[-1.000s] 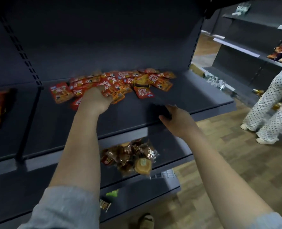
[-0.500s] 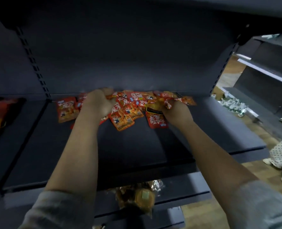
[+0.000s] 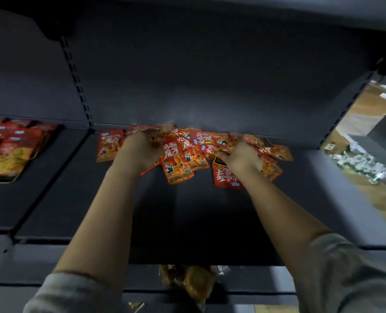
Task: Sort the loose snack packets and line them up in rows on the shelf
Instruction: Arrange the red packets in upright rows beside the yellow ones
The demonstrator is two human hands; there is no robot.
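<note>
Both my hands are in the heap of red snack packets at the back of the dark shelf.

Far left, on the neighbouring shelf bay, lies a stack of larger red-and-yellow bags (image 3: 9,152); my left hand (image 3: 140,150) lies on the left end of the loose red snack packets (image 3: 178,159), fingers curled down into them, though I cannot tell whether they pinch any; the packets lie overlapping against the back wall of the shelf (image 3: 187,218); my right hand (image 3: 241,158) grips packets at the right end, fingers bent round them; below the shelf edge, brown wrapped snacks (image 3: 192,281) show between my grey sleeves.
</note>
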